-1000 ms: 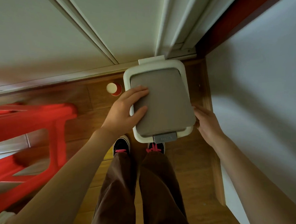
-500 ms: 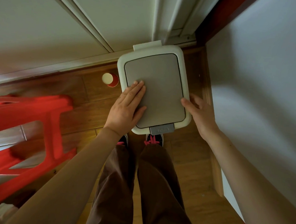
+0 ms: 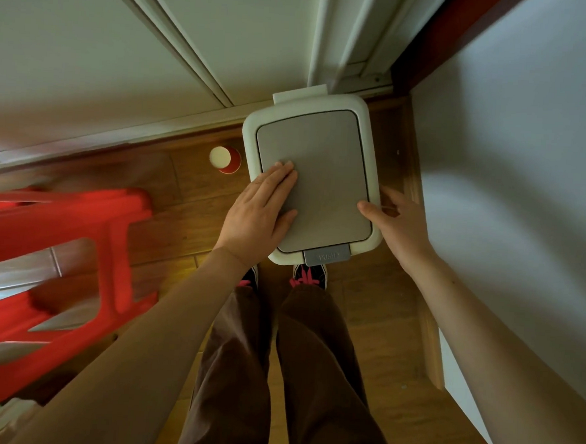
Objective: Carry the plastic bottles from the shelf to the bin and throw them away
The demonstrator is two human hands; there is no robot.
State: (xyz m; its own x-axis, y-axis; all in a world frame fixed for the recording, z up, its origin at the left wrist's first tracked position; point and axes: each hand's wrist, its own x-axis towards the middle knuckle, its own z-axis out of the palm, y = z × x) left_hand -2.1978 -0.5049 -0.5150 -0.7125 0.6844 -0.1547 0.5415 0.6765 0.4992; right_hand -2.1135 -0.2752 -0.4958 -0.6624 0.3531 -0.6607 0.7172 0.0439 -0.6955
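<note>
The bin [image 3: 368, 123], white with a grey lid [image 3: 322, 168], stands on the wood floor in the corner. Its lid lies flat and closed, with a grey push tab [image 3: 327, 256] at the near edge. My left hand [image 3: 259, 213] rests palm down on the lid's left part, fingers together and flat. My right hand [image 3: 399, 223] touches the bin's right rim, thumb on the lid's edge, fingers loosely spread. Neither hand holds anything. No plastic bottle is in view.
A red paper cup [image 3: 225, 158] stands on the floor just left of the bin. A red plastic stool [image 3: 52, 258] is at the left. White sliding doors are behind the bin, a white wall [image 3: 509, 200] at the right. My feet are right before the bin.
The lid, tilted up one second ago, has come down flat and closed under my left hand. My right hand has stayed at the bin's right rim.
</note>
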